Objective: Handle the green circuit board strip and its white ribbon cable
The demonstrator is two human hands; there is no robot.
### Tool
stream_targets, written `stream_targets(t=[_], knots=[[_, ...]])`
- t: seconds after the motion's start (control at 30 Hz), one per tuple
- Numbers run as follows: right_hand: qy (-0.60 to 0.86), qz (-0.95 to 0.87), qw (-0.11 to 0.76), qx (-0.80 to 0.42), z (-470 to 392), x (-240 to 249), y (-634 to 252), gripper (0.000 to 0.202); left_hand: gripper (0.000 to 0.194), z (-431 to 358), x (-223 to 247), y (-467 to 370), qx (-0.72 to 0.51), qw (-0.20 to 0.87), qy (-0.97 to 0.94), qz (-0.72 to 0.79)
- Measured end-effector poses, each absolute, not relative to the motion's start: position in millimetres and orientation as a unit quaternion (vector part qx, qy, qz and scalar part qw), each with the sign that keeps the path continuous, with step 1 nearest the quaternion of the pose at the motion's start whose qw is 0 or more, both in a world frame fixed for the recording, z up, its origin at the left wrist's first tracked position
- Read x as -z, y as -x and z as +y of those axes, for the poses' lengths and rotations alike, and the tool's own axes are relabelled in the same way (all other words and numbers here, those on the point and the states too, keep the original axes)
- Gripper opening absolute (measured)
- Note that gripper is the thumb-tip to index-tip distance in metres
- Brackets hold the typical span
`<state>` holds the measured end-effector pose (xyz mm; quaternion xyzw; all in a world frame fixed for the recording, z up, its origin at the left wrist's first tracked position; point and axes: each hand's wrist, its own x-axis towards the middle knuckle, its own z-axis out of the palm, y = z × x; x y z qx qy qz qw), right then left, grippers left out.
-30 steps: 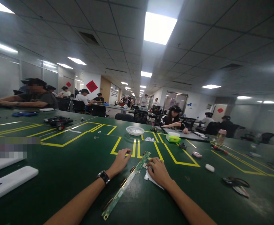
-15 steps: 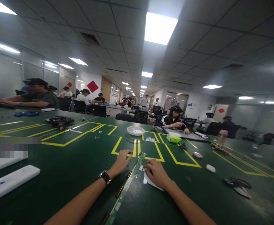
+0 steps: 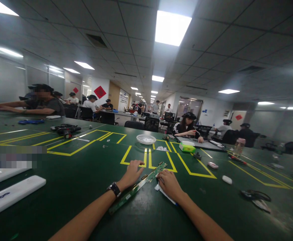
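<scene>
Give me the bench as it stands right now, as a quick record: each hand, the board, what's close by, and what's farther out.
left hand: fingers spread, palm down, beside the board; contact unclear
right hand: fingers curled at the board's other side, over white paper; grip unclear
circuit board: long, narrow, green, slanting between the hands
left wrist: dark watch
beyond hands: yellow tape, white basket
far left: white slab marked 8
right: green packet, white oval item
</scene>
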<state>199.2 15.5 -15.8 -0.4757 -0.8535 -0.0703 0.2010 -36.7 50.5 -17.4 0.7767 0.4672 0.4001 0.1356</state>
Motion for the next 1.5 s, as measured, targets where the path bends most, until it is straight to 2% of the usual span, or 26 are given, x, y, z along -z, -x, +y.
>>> stream_targets(t=[0.13,0.43,0.67,0.9,1.1,1.33,1.5], knots=[[0.510,-0.832,0.208,0.070,24.8,17.9,-211.8,0.025,0.028,46.7,12.9,36.4,-0.402,0.141,-0.779,0.461],[0.380,-0.899,0.217,0.002,3.9,13.2,-190.4,0.029,0.026,51.8,16.5,39.8,-0.392,0.167,-0.790,0.441],[0.465,-0.856,0.227,0.021,15.0,14.2,-204.1,0.027,0.024,48.3,15.4,37.9,-0.389,0.165,-0.796,0.433],[0.356,-0.908,0.219,-0.035,-1.9,9.7,-189.5,0.031,0.025,43.6,13.1,35.8,-0.384,0.171,-0.807,0.414],[0.434,-0.866,0.248,-0.009,15.3,13.8,-204.7,0.029,0.028,39.4,14.6,36.0,-0.332,0.185,-0.827,0.414],[0.368,-0.896,0.243,-0.056,2.9,14.0,-193.3,0.030,0.028,19.5,20.0,25.4,-0.218,0.070,-0.886,0.403],[0.361,-0.899,0.244,-0.047,0.4,7.2,-193.1,0.030,0.047,19.6,17.8,24.0,-0.219,0.156,-0.868,0.418]])
